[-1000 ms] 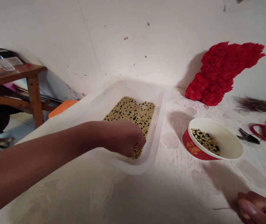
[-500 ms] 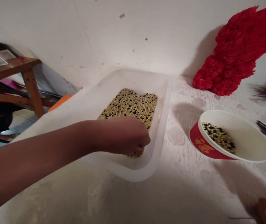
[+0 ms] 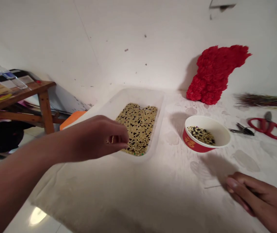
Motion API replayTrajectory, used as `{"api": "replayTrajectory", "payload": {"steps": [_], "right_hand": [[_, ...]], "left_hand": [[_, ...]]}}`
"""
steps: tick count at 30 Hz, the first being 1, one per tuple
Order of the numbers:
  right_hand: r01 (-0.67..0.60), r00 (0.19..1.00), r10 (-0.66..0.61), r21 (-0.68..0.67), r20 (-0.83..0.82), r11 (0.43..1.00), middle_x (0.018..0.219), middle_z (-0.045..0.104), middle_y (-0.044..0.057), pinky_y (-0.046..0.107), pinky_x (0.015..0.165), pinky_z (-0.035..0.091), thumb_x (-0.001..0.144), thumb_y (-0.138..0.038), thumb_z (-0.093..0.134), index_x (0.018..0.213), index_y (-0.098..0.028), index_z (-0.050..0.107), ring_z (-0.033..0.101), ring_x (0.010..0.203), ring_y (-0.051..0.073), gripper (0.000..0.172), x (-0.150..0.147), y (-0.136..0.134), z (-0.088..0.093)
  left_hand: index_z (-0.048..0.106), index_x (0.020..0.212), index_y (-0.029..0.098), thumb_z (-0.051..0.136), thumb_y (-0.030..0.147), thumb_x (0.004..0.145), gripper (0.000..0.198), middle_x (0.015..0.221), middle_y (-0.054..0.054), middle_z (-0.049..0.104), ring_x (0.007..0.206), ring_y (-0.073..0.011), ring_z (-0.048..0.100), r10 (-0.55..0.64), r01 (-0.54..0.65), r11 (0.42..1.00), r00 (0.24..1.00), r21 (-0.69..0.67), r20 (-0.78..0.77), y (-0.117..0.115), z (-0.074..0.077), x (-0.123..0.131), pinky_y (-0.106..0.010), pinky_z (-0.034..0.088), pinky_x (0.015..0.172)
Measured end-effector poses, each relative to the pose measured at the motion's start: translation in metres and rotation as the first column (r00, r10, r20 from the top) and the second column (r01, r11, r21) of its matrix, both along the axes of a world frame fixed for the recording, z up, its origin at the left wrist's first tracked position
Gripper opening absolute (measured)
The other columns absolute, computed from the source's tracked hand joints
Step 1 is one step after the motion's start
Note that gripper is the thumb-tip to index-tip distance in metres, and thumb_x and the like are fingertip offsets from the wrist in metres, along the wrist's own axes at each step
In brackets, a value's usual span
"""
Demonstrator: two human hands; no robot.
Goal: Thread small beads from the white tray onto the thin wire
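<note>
My left hand [image 3: 104,137] hovers over the left edge of a translucent plastic tray [image 3: 157,129], its fingers curled in. Pale specks show in the gap of these fingers; I cannot tell whether they are held or lie behind. Tan and black beads [image 3: 138,121] form a layer in the tray, with a few green ones at the near end. At the lower right, my right hand [image 3: 255,197] pinches a thin wire [image 3: 212,187] that points left. Beyond it stands a red and white paper bowl [image 3: 191,142] holding similar loose beads [image 3: 201,135].
Red-handled scissors or cutters [image 3: 267,126] and a small black tool [image 3: 245,129] lie right of the bowl. Behind are a bundle of thin stems or wires [image 3: 264,100] and a red rose-covered figure [image 3: 211,76] against the wall. A wooden table [image 3: 44,108] stands at left.
My left hand has moved left from above the near end of the beads, uncovering them. My right hand has come further into view with the wire. The view has shifted, revealing the red-handled tool more fully.
</note>
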State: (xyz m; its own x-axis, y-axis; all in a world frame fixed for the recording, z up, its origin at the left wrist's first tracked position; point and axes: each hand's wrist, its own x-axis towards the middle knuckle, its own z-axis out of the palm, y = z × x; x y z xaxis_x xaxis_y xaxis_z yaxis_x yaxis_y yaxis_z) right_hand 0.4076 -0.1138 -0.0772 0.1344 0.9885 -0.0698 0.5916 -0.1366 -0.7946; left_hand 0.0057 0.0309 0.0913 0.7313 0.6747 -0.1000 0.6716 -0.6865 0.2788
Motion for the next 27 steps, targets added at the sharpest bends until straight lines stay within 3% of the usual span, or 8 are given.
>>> {"api": "replayTrajectory", "payload": {"steps": [2, 4, 6, 8, 13, 19, 24, 27], "right_hand": [[-0.046, 0.998, 0.043, -0.074, -0.046, 0.996, 0.05, 0.05, 0.002, 0.026, 0.042, 0.039, 0.089, -0.063, 0.056, 0.062, -0.024, 0.06, 0.049, 0.045, 0.017, 0.047, -0.002, 0.001, 0.003], [-0.003, 0.997, 0.0, -0.041, -0.076, 0.999, 0.051, 0.046, 0.0, 0.025, 0.044, 0.037, 0.09, -0.062, 0.056, 0.062, -0.022, 0.058, 0.045, 0.048, 0.015, 0.048, -0.006, 0.002, 0.006], [0.04, 0.994, -0.038, 0.016, -0.106, 0.999, 0.05, 0.043, -0.002, 0.025, 0.046, 0.034, 0.091, -0.061, 0.056, 0.062, -0.022, 0.055, 0.041, 0.048, 0.014, 0.049, -0.013, 0.002, 0.009], [0.05, 0.991, -0.043, 0.058, -0.125, 0.997, 0.049, 0.042, -0.003, 0.024, 0.047, 0.033, 0.09, -0.062, 0.056, 0.06, -0.021, 0.053, 0.039, 0.047, 0.013, 0.051, -0.02, 0.001, 0.012], [0.042, 0.991, -0.025, 0.127, -0.131, 0.991, 0.049, 0.041, -0.004, 0.024, 0.048, 0.033, 0.093, -0.06, 0.053, 0.058, -0.022, 0.043, 0.038, 0.048, 0.013, 0.053, -0.026, -0.006, 0.028], [-0.001, 0.991, 0.022, 0.158, -0.135, 0.987, 0.05, 0.044, -0.004, 0.025, 0.05, 0.035, 0.094, -0.058, 0.053, 0.058, -0.022, 0.043, 0.041, 0.049, 0.013, 0.052, -0.03, -0.014, 0.045], [0.053, 0.983, -0.023, 0.156, -0.184, 0.986, 0.051, 0.039, -0.005, 0.025, 0.052, 0.032, 0.095, -0.058, 0.052, 0.059, -0.022, 0.04, 0.037, 0.052, 0.013, 0.052, -0.037, -0.009, 0.026], [0.018, 0.98, 0.009, 0.13, -0.201, 0.991, 0.053, 0.036, -0.005, 0.025, 0.05, 0.03, 0.094, -0.058, 0.052, 0.059, -0.022, 0.039, 0.034, 0.051, 0.012, 0.052, -0.035, -0.006, 0.013]], "left_hand": [[0.069, 0.089, 0.025, 0.061, 0.024, 0.092, 0.009, 0.081, 0.003, 0.071, 0.07, -0.0108, 0.062, 0.017, -0.014, 1.0, 0.996, -0.026, 0.091, -0.026, 0.002, -0.003, -0.023, 0.047, 0.065], [0.069, 0.089, 0.024, 0.06, 0.022, 0.093, 0.009, 0.08, 0.003, 0.07, 0.069, -0.0096, 0.062, -0.035, 0.056, 0.995, 0.974, -0.087, 0.225, -0.052, -0.004, 0.006, -0.022, 0.049, 0.066], [0.067, 0.087, 0.022, 0.058, 0.018, 0.093, 0.011, 0.081, 0.001, 0.069, 0.07, -0.0086, 0.062, -0.115, 0.165, 0.976, 0.942, -0.139, 0.315, -0.072, -0.018, 0.025, -0.02, 0.048, 0.065], [0.066, 0.084, 0.02, 0.059, 0.014, 0.09, 0.011, 0.078, 0.001, 0.068, 0.07, -0.0092, 0.061, -0.21, 0.266, 0.952, 0.928, -0.153, 0.306, -0.083, -0.037, 0.051, -0.021, 0.046, 0.065], [0.058, 0.072, 0.02, 0.059, 0.012, 0.08, 0.012, 0.072, 0.002, 0.062, 0.066, -0.012, 0.057, -0.419, 0.437, 0.898, 0.883, -0.046, 0.211, -0.072, -0.088, 0.111, -0.025, 0.04, 0.059], [0.062, 0.073, 0.02, 0.058, 0.016, 0.079, 0.008, 0.074, 0.001, 0.062, 0.068, -0.0138, 0.058, -0.423, 0.425, 0.904, 0.877, 0.046, 0.228, -0.055, -0.113, 0.141, -0.027, 0.043, 0.063], [0.066, 0.077, 0.02, 0.06, 0.023, 0.083, 0.009, 0.077, -0.001, 0.066, 0.071, -0.014, 0.061, -0.344, 0.368, 0.93, 0.87, 0.0, 0.354, -0.053, -0.135, 0.149, -0.026, 0.047, 0.067], [0.069, 0.08, 0.019, 0.058, 0.021, 0.086, 0.012, 0.08, -0.002, 0.068, 0.074, -0.014, 0.061, -0.315, 0.347, 0.938, 0.85, 0.001, 0.423, -0.053, -0.146, 0.15, -0.025, 0.047, 0.068]]}}
